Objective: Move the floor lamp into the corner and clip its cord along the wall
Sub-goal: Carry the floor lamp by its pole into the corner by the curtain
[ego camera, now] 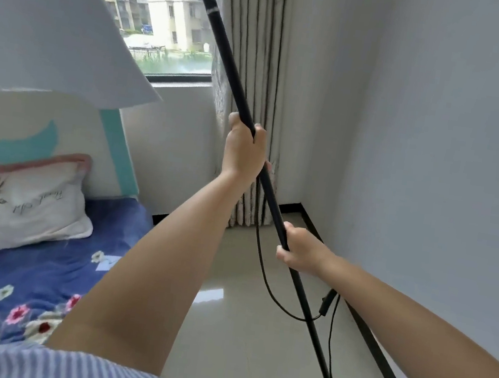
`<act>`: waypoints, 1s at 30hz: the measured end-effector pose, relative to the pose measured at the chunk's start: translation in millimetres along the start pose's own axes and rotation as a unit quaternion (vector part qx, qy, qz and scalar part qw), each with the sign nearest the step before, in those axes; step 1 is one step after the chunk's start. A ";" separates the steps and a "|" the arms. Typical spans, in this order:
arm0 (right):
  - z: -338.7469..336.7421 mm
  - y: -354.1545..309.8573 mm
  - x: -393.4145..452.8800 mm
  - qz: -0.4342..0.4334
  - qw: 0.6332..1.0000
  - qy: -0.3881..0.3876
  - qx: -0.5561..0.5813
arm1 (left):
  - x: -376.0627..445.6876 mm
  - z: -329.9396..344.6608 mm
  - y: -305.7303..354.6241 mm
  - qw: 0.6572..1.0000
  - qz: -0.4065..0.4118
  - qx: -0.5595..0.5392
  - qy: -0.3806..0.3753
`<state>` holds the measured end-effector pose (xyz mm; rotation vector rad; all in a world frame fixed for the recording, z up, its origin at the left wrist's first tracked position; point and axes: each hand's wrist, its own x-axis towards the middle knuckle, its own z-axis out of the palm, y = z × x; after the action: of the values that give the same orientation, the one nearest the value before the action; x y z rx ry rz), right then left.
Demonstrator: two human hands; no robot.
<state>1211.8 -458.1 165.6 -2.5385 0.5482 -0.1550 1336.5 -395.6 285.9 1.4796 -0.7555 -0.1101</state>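
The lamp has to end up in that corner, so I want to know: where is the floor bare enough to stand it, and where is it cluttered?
Bare tile lies in the corner, bordered by the curtain, the right wall and its black skirting. Bare tile also runs beside the bed. Nearer the person, the cord loops around the lamp pole.

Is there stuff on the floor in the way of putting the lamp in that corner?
Mostly no. The floor toward the corner looks bare. Only the curtain hangs beside it, and the lamp's own cord dangles loose by the pole.
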 end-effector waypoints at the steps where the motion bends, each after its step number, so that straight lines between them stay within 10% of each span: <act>1: -4.2 5.7 24.3 0.005 1.000 0.003 -0.001 | 23.6 5.2 -8.2 1.000 0.002 0.001 -0.005; 30: -103.8 236.7 618.4 0.063 0.998 0.021 -0.016 | 594.0 197.8 -269.7 0.992 -0.020 0.076 -0.094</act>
<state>1669.5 -946.3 129.5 -2.5280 0.7297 -0.1564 1793.1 -900.7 251.0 1.6451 -0.9032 -0.2287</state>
